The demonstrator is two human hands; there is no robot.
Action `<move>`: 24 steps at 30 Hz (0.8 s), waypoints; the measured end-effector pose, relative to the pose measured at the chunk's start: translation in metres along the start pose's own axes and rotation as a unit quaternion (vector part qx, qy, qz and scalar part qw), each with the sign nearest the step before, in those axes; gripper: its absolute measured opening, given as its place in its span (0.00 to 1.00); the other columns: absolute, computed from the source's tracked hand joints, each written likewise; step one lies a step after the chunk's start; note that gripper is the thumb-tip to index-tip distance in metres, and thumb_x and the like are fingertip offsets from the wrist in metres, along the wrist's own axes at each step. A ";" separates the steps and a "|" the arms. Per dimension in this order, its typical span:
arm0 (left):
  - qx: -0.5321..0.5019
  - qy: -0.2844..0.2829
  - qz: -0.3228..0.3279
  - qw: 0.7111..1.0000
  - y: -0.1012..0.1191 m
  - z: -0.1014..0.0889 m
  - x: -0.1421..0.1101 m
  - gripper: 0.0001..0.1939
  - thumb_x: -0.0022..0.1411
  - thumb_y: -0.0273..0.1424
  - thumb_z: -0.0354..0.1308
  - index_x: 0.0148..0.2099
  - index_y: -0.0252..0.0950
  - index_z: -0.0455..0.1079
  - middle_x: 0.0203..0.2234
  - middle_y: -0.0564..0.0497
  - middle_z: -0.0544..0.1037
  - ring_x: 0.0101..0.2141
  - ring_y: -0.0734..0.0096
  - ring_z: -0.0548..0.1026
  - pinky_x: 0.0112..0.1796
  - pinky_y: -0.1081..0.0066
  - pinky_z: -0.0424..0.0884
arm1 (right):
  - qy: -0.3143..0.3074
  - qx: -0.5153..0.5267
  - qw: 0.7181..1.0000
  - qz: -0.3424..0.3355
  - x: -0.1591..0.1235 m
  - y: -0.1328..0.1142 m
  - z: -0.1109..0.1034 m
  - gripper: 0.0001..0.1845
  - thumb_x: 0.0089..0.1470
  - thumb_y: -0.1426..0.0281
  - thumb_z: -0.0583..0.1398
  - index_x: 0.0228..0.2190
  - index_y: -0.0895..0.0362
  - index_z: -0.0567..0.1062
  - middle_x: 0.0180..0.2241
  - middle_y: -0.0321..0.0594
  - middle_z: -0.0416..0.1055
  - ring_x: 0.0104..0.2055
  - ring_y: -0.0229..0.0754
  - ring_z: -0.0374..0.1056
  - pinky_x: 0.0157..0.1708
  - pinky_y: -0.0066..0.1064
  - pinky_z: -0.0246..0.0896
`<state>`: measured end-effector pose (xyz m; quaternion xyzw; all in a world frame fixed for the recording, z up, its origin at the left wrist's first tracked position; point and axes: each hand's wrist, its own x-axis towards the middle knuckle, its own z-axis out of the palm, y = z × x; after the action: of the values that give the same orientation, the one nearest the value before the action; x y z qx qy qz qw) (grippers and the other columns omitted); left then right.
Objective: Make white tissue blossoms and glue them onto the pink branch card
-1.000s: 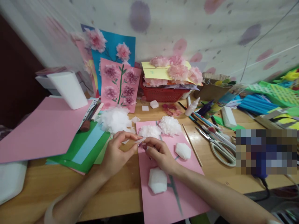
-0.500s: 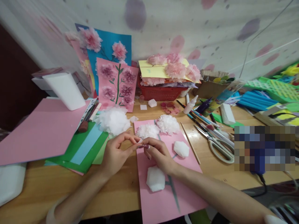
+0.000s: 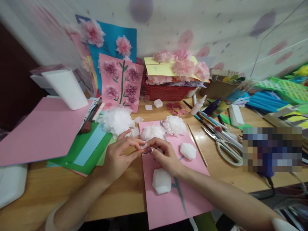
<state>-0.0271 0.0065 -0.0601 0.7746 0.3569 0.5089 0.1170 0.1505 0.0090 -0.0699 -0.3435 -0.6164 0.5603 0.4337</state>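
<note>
My left hand and my right hand meet above the left edge of a pink sheet. Between their fingertips is a small piece of white tissue paper, pinched from both sides and partly hidden. The pink sheet bears a painted grey-green stem. Two fluffy white paper flowers sit at its top, and two flat white paper pads lie lower, one just below my right hand. Beyond my left hand rests a pile of white tissue pieces.
Scissors, a wooden stick, brushes and a glue bottle lie to the right. A red basket with paper flowers stands at the back. Finished flower pictures lean beside it. Coloured sheets cover the left.
Both hands stay together over the pink sheet, with the fingers shifting on the tissue piece. More loose tissue squares show beside the white pile. The view has tilted slightly.
</note>
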 end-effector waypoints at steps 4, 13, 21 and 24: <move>0.009 -0.005 0.010 1.000 0.001 0.000 0.000 0.08 0.58 0.27 0.64 0.30 0.37 0.66 0.30 0.54 0.83 0.32 0.71 0.81 0.56 0.54 0.67 | 0.005 -0.004 1.000 0.008 0.000 0.000 0.001 0.12 0.55 0.61 0.59 0.29 0.58 0.72 0.21 0.32 0.61 0.22 0.33 0.52 0.23 0.27 0.45; 0.036 -0.013 0.026 0.999 0.001 -0.002 -0.001 0.08 0.60 0.28 0.62 0.30 0.38 0.66 0.31 0.55 0.83 0.32 0.70 0.81 0.58 0.53 0.64 | 0.008 -0.003 1.000 0.016 0.000 0.005 -0.001 0.12 0.55 0.61 0.59 0.30 0.58 0.73 0.21 0.32 0.60 0.23 0.33 0.51 0.23 0.27 0.45; 0.051 -0.019 0.043 0.998 0.002 -0.002 0.000 0.08 0.60 0.26 0.61 0.31 0.38 0.66 0.31 0.54 0.83 0.33 0.71 0.81 0.58 0.51 0.63 | 0.008 -0.007 1.000 0.019 0.001 0.008 -0.001 0.11 0.55 0.62 0.58 0.31 0.58 0.74 0.21 0.32 0.60 0.23 0.34 0.52 0.24 0.28 0.46; 0.060 -0.022 0.047 0.997 0.003 -0.002 0.000 0.07 0.61 0.26 0.60 0.31 0.38 0.66 0.31 0.54 0.83 0.33 0.72 0.81 0.58 0.51 0.62 | 0.009 -0.007 1.000 0.021 0.001 0.007 -0.001 0.12 0.55 0.61 0.58 0.31 0.58 0.73 0.21 0.32 0.60 0.24 0.34 0.52 0.24 0.28 0.46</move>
<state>-0.0282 0.0044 -0.0575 0.8070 0.3476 0.4742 0.0542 0.1507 0.0114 -0.0771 -0.3645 -0.6091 0.5615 0.4251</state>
